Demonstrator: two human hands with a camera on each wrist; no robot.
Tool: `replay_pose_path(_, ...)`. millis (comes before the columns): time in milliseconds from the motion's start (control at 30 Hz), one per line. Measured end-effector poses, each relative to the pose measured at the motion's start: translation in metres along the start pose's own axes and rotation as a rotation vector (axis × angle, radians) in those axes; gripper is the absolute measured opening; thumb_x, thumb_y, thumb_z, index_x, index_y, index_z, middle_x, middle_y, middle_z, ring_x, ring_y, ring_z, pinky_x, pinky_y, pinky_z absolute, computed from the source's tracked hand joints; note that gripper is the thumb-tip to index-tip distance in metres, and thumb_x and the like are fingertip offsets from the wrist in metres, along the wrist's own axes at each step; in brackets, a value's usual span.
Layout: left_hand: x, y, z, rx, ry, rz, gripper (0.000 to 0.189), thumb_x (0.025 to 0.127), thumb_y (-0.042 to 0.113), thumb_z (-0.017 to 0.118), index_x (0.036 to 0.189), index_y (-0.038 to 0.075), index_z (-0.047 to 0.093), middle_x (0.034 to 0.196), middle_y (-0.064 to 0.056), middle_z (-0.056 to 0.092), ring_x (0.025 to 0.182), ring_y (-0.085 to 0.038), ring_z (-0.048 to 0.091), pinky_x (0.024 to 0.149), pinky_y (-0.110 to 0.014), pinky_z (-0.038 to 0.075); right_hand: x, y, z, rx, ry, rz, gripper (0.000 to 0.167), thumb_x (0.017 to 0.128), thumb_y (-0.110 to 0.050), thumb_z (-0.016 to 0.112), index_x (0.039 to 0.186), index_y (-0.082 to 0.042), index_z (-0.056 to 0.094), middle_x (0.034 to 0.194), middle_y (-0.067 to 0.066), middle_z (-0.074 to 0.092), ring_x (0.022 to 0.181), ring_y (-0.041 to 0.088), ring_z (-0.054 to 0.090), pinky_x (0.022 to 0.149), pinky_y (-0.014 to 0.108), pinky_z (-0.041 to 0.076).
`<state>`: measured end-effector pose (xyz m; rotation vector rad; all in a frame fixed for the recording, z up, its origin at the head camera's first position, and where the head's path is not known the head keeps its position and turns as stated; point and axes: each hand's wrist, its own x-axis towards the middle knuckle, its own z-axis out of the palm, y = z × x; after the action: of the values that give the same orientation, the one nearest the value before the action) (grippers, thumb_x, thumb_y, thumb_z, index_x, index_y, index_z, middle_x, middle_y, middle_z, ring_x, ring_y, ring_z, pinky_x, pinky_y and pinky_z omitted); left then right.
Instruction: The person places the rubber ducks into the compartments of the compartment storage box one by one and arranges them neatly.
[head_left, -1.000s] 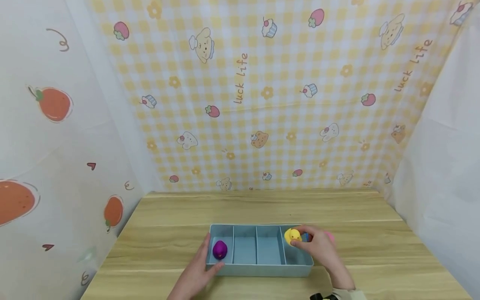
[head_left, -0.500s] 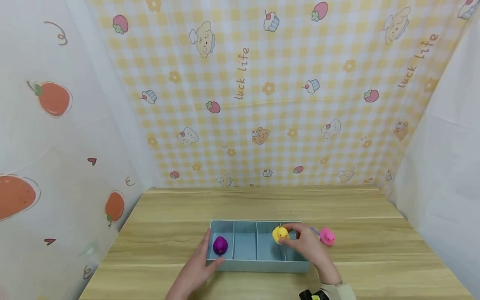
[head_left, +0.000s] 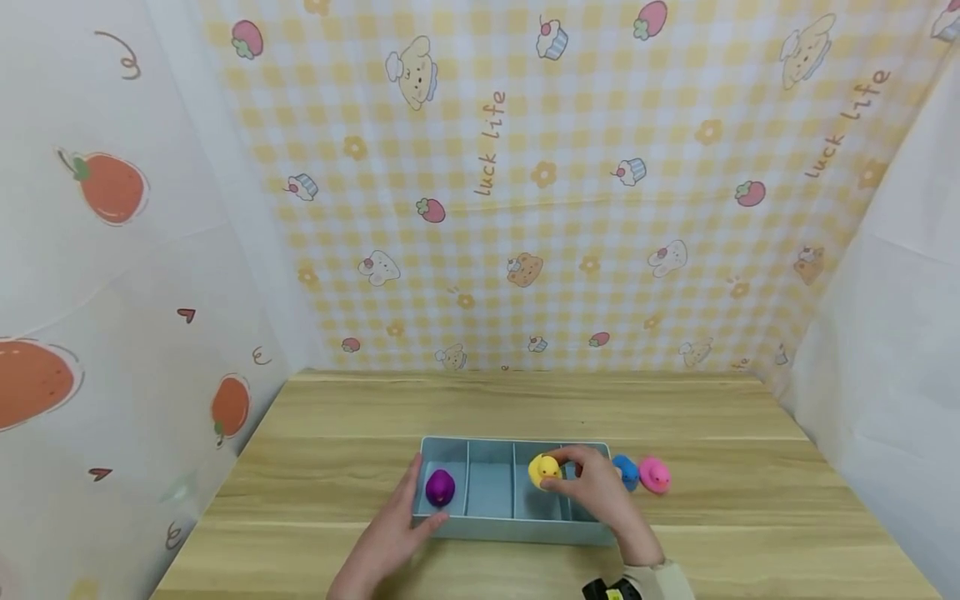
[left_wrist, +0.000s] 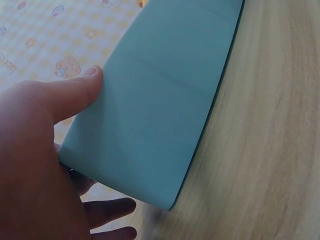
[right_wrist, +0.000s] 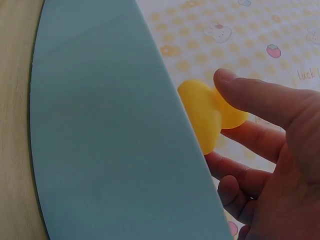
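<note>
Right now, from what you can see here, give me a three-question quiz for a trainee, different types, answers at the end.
1. Multiple choice: What colour is the toy pinched by the right hand? A) blue B) yellow C) pink
2. Fill in the blank: The left hand grips the end of the box whose compartment holds the ____ toy.
3. Count: How many toys are visible on the table outside the box?

Key:
1. B, the yellow duck.
2. Purple; the purple toy is in the leftmost compartment.
3. Two: the blue toy and the pink duck.
</note>
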<state>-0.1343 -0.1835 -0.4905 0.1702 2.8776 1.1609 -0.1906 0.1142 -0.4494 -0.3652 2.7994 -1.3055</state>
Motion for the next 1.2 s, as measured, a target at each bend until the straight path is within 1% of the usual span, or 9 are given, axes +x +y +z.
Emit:
replay_pose_path(200, 0.000, -0.001, 0.001, -0.007, 0.004, -0.007, 0.092, 0.088, 0.050, 0.061, 0.155, 0.015, 0.008, 0.156, -0.020, 0.020, 0.136, -0.046, 0.032, 0.108, -0.062, 0.030, 0.005, -0.005, 0.005, -0.008, -0.008, -0.029, 0.030, 0.073, -0.025, 0.082, 0.099, -0.014, 0.073, 0.093, -0.002, 0.065, 0.074, 0.016, 0.044, 0.059, 0.022, 0.034)
replay_pose_path(333, -0.001, -0.001, 0.000, -0.010, 0.002, -0.009, 0.093, 0.088, 0.050, 0.061, 0.155, 0.013, 0.009, 0.156, -0.021, 0.020, 0.136, -0.046, 0.033, 0.108, -0.062, 0.030, 0.008, -0.009, 0.009, -0.021, -0.013, -0.064, 0.030, 0.074, -0.026, 0.082, 0.100, -0.015, 0.073, 0.091, -0.003, 0.066, 0.068, 0.013, 0.043, 0.055, 0.021, 0.033)
replay_pose_path(433, -0.001, -0.001, 0.000, -0.012, -0.001, -0.011, 0.092, 0.088, 0.050, 0.061, 0.155, 0.013, 0.009, 0.156, -0.021, 0.020, 0.136, -0.046, 0.032, 0.108, -0.062, 0.030, 0.010, -0.013, 0.012, -0.025, -0.013, -0.076, 0.030, 0.074, -0.027, 0.082, 0.100, -0.015, 0.073, 0.090, -0.004, 0.067, 0.063, 0.011, 0.042, 0.056, 0.023, 0.031)
replay_pose_path(533, 0.000, -0.001, 0.000, -0.014, 0.000, -0.008, 0.092, 0.088, 0.049, 0.061, 0.155, 0.012, 0.009, 0.156, -0.021, 0.020, 0.137, -0.046, 0.032, 0.109, -0.062, 0.030, 0.011, -0.019, 0.014, -0.035, -0.014, -0.079, 0.029, 0.073, -0.027, 0.082, 0.098, -0.017, 0.073, 0.091, -0.006, 0.067, 0.065, 0.012, 0.042, 0.063, 0.029, 0.028)
replay_pose_path(633, 0.000, -0.002, 0.001, -0.009, 0.001, -0.007, 0.092, 0.088, 0.050, 0.061, 0.155, 0.013, 0.009, 0.156, -0.021, 0.020, 0.137, -0.046, 0.032, 0.108, -0.062, 0.030, 0.012, -0.025, 0.018, -0.049, -0.018, -0.087, 0.028, 0.072, -0.027, 0.083, 0.096, -0.018, 0.072, 0.091, -0.007, 0.068, 0.071, 0.015, 0.044, 0.067, 0.032, 0.023)
replay_pose_path(800, 0.000, -0.003, 0.001, -0.004, 0.005, -0.003, 0.092, 0.088, 0.051, 0.060, 0.155, 0.013, 0.009, 0.156, -0.021, 0.021, 0.136, -0.046, 0.032, 0.108, -0.062, 0.031, 0.017, -0.033, 0.025, -0.062, -0.034, -0.123, 0.027, 0.073, -0.027, 0.083, 0.095, -0.016, 0.072, 0.093, -0.004, 0.069, 0.082, 0.023, 0.054, 0.070, 0.035, 0.026)
replay_pose_path(933, 0.001, -0.004, 0.003, -0.008, 0.006, 0.004, 0.092, 0.088, 0.051, 0.061, 0.155, 0.012, 0.009, 0.155, -0.021, 0.022, 0.136, -0.046, 0.032, 0.108, -0.062, 0.031, 0.020, -0.035, 0.031, -0.091, -0.057, -0.140, 0.026, 0.073, -0.027, 0.083, 0.094, -0.016, 0.072, 0.093, -0.004, 0.069, 0.091, 0.026, 0.057, 0.072, 0.038, 0.026)
replay_pose_path(1100, 0.001, -0.003, 0.003, -0.009, 0.003, -0.007, 0.093, 0.088, 0.051, 0.061, 0.154, 0.012, 0.010, 0.155, -0.021, 0.022, 0.136, -0.046, 0.033, 0.107, -0.063, 0.031, 0.023, -0.037, 0.037, -0.128, -0.095, -0.145, 0.029, 0.073, -0.028, 0.083, 0.097, -0.015, 0.072, 0.093, -0.004, 0.069, 0.093, 0.026, 0.055, 0.071, 0.038, 0.025)
replay_pose_path(1200, 0.001, -0.002, 0.002, -0.014, -0.006, -0.018, 0.093, 0.088, 0.051, 0.061, 0.155, 0.012, 0.010, 0.155, -0.021, 0.022, 0.136, -0.046, 0.032, 0.107, -0.063, 0.031, 0.025, -0.036, 0.041, -0.145, -0.116, -0.147, 0.030, 0.073, -0.028, 0.083, 0.097, -0.015, 0.071, 0.093, -0.006, 0.069, 0.092, 0.023, 0.054, 0.071, 0.038, 0.025)
